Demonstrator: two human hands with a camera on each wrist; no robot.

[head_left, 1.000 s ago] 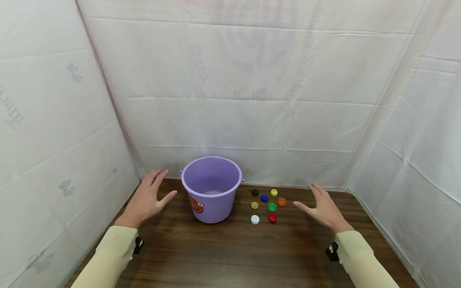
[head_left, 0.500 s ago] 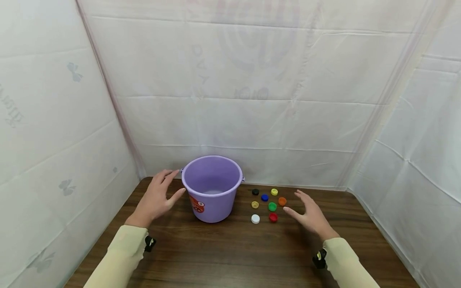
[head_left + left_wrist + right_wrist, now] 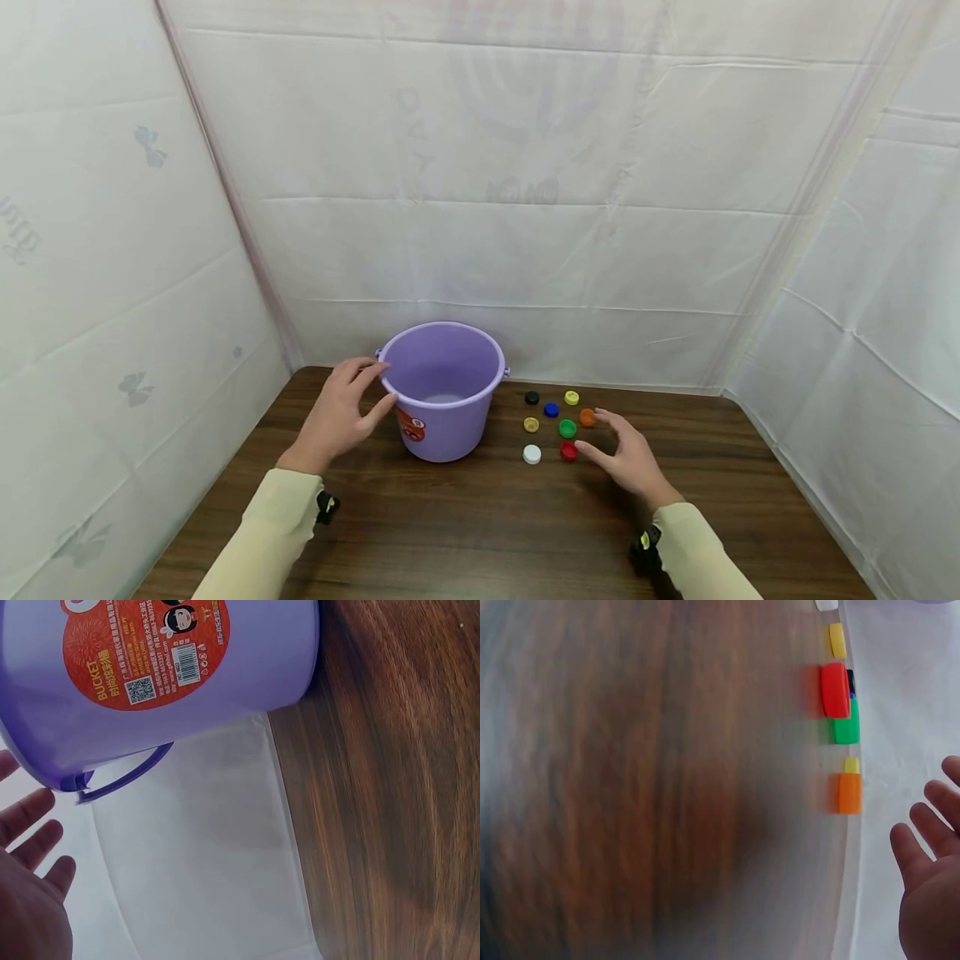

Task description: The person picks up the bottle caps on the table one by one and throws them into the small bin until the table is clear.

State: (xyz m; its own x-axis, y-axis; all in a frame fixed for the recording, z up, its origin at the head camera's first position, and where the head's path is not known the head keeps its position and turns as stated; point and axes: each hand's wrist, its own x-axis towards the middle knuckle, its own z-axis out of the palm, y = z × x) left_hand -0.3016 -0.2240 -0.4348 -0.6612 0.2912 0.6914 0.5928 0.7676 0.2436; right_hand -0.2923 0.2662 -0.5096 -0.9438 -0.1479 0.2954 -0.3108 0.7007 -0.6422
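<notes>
A purple plastic bucket [image 3: 459,432] stands upright on the table, with a red label [image 3: 150,652] on its side. Beside its left rim is my left hand [image 3: 337,419], fingers spread and holding nothing; whether a fingertip touches the rim I cannot tell. Several small bottle caps lie to the bucket's right. My right hand [image 3: 632,460] reaches over the right side of this group, thumb near the red cap [image 3: 568,451] and fingers near the orange cap [image 3: 587,417]. Between them sits the green cap [image 3: 567,428]. In the right wrist view the fingers are spread apart.
Further caps are white [image 3: 532,454], gold [image 3: 531,425], blue [image 3: 551,410], black [image 3: 532,397] and yellow [image 3: 572,397]. The dark wooden table [image 3: 465,533] meets white cloth walls [image 3: 525,250] at the back and both sides. A purple handle [image 3: 127,778] hangs behind the bucket.
My left hand has moved right, up to the bucket's rim. My right hand has moved left and slightly down, to the caps. Bucket and caps have stayed in place.
</notes>
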